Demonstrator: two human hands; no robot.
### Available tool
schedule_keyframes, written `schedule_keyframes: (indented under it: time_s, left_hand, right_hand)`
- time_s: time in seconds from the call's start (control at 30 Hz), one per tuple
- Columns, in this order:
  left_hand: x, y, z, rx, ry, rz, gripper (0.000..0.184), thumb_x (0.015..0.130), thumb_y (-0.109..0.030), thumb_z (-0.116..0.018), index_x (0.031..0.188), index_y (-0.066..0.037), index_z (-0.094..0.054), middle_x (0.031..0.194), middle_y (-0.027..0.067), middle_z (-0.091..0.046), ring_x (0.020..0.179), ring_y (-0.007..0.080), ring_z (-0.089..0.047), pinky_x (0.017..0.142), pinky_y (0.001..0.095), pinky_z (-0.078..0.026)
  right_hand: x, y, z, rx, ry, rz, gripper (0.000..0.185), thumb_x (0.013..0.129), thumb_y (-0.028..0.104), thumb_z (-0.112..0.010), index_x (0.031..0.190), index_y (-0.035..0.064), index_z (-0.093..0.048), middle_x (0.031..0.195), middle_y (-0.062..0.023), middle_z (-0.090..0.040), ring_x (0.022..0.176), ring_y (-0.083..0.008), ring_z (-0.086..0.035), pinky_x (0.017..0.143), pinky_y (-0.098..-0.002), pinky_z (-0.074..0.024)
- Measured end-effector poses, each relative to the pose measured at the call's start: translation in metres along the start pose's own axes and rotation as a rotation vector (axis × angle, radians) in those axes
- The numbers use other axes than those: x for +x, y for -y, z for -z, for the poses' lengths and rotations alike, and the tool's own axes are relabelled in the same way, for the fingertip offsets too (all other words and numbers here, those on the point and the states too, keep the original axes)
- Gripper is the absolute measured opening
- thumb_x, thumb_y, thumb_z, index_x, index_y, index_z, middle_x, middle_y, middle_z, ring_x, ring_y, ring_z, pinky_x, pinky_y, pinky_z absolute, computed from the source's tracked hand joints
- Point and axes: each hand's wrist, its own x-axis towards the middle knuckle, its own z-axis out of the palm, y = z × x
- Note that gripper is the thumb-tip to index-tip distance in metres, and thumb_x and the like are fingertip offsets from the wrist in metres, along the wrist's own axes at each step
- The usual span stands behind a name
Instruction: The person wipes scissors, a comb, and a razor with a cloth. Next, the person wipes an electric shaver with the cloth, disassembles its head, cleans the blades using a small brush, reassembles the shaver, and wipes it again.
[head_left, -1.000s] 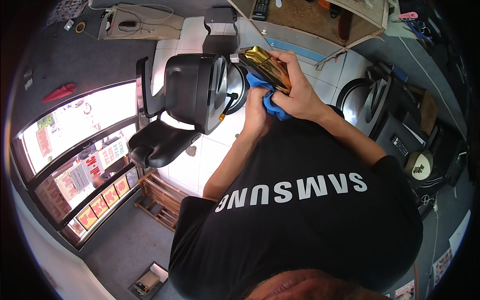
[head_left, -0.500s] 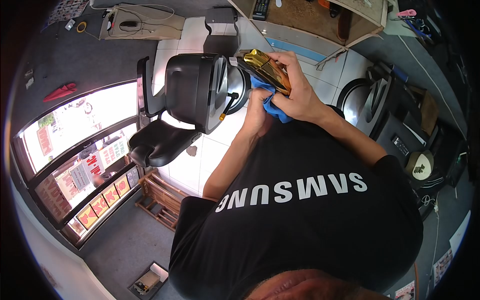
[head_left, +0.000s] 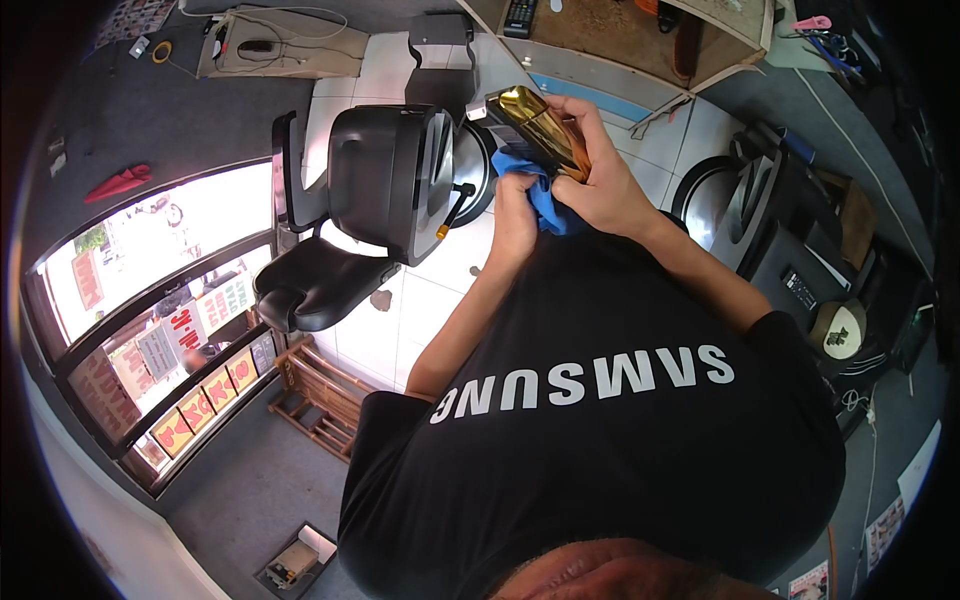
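Observation:
A shiny gold and black device (head_left: 535,122), which looks like a hair clipper, is held in front of my chest. My right hand (head_left: 608,190) wraps round its lower end and side, with the silvery end pointing up and left. Just below, my left hand (head_left: 515,208) is closed on a crumpled blue cloth (head_left: 545,205). The cloth lies against the underside of the device, between my two hands. The fingertips of my left hand are partly hidden in the cloth.
A black barber chair (head_left: 375,185) stands to the left, near a bamboo rack (head_left: 320,395) and a window. Ahead is a wooden cabinet (head_left: 610,50) with a remote control (head_left: 520,18). More black equipment (head_left: 800,280) stands at the right.
The gold device has turned slightly, so that more of its gold face shows. My left hand and the cloth have shifted a little with it.

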Motion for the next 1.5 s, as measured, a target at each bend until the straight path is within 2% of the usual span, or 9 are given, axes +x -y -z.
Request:
schedule_keyframes:
  time_s: [0.17, 0.3, 0.6, 0.7, 0.8, 0.9, 1.1, 1.3, 1.5]
  left_hand:
    - [-0.012, -0.019, -0.009, -0.110, 0.085, -0.019, 0.048, 0.097, -0.030, -0.049, 0.135, -0.001, -0.054, 0.127, 0.0126, -0.063, 0.117, 0.0229, -0.063, 0.106, 0.0387, -0.048]
    - [-0.011, -0.020, -0.021, -0.038, -0.011, -0.109, 0.037, 0.098, -0.028, -0.047, 0.107, 0.005, -0.062, 0.098, 0.0077, -0.065, 0.091, 0.0149, -0.058, 0.085, 0.0325, -0.048]
    - [-0.013, -0.040, -0.006, 0.494, 0.004, -0.107, 0.038, 0.097, -0.028, -0.043, 0.113, 0.003, -0.059, 0.101, 0.0085, -0.063, 0.091, 0.0178, -0.058, 0.086, 0.0324, -0.048]
    - [-0.014, -0.028, -0.004, -0.101, 0.016, -0.208, 0.051, 0.096, -0.034, -0.040, 0.133, -0.001, -0.053, 0.113, 0.0096, -0.062, 0.106, 0.0177, -0.058, 0.096, 0.0314, -0.046]
    - [-0.017, -0.032, -0.006, -0.057, 0.026, -0.301, 0.053, 0.094, -0.035, -0.041, 0.133, -0.001, -0.051, 0.111, 0.0091, -0.060, 0.105, 0.0178, -0.057, 0.097, 0.0320, -0.046]
    - [-0.017, -0.039, -0.026, 0.066, -0.193, -0.428, 0.049, 0.094, -0.033, -0.043, 0.130, -0.001, -0.050, 0.108, 0.0091, -0.059, 0.103, 0.0180, -0.056, 0.098, 0.0332, -0.045]
    - [-0.024, -0.048, -0.024, 0.146, -0.174, -0.576, 0.032, 0.090, -0.006, -0.058, 0.121, -0.002, -0.050, 0.103, 0.0087, -0.060, 0.093, 0.0142, -0.058, 0.084, 0.0288, -0.049]
    - [-0.024, -0.051, -0.020, 0.316, -0.171, -0.437, 0.007, 0.091, -0.002, -0.065, 0.096, 0.000, -0.061, 0.086, 0.0016, -0.067, 0.077, 0.0047, -0.058, 0.069, 0.0224, -0.047]
    - [-0.017, -0.048, -0.013, 0.180, -0.054, -0.400, 0.013, 0.095, -0.005, -0.060, 0.104, 0.002, -0.066, 0.087, -0.0007, -0.067, 0.078, 0.0029, -0.055, 0.070, 0.0215, -0.046]
  right_hand:
    - [0.003, 0.003, 0.000, 0.068, 0.000, -0.001, 0.078, 0.079, -0.007, -0.057, 0.152, 0.0033, -0.033, 0.139, -0.0126, -0.049, 0.125, -0.0200, -0.052, 0.112, -0.0332, -0.0406]
    - [0.001, 0.002, -0.002, 0.026, 0.017, 0.015, 0.076, 0.079, -0.005, -0.057, 0.151, 0.0027, -0.035, 0.139, -0.0129, -0.050, 0.123, -0.0208, -0.053, 0.111, -0.0332, -0.0415]
    - [0.000, 0.006, 0.000, 0.109, 0.007, -0.085, 0.078, 0.080, -0.006, -0.058, 0.153, 0.0033, -0.034, 0.137, -0.0112, -0.051, 0.127, -0.0196, -0.051, 0.111, -0.0328, -0.0410]
    - [0.000, 0.014, 0.004, 0.255, 0.026, -0.207, 0.081, 0.079, -0.006, -0.058, 0.155, 0.0029, -0.031, 0.141, -0.0100, -0.047, 0.137, -0.0181, -0.047, 0.116, -0.0319, -0.0359]
    - [-0.002, 0.010, 0.004, 0.218, 0.025, -0.194, 0.082, 0.079, -0.006, -0.060, 0.155, 0.0027, -0.031, 0.140, -0.0097, -0.048, 0.136, -0.0174, -0.048, 0.114, -0.0307, -0.0375]
    - [-0.003, 0.009, 0.003, 0.205, 0.029, -0.174, 0.081, 0.080, -0.006, -0.060, 0.155, 0.0022, -0.031, 0.140, -0.0101, -0.048, 0.136, -0.0171, -0.048, 0.113, -0.0299, -0.0382]
    - [-0.004, 0.011, 0.003, 0.142, 0.016, -0.176, 0.079, 0.080, -0.007, -0.058, 0.154, 0.0016, -0.031, 0.140, -0.0106, -0.048, 0.138, -0.0172, -0.047, 0.114, -0.0300, -0.0375]
    - [-0.003, 0.007, -0.003, 0.017, -0.007, -0.017, 0.072, 0.081, -0.006, -0.056, 0.149, 0.0033, -0.036, 0.134, -0.0125, -0.050, 0.122, -0.0209, -0.052, 0.106, -0.0321, -0.0445]
    - [0.002, 0.015, -0.003, -0.143, 0.052, 0.088, 0.070, 0.078, -0.007, -0.057, 0.146, 0.0016, -0.043, 0.132, -0.0134, -0.049, 0.123, -0.0233, -0.054, 0.107, -0.0357, -0.0459]
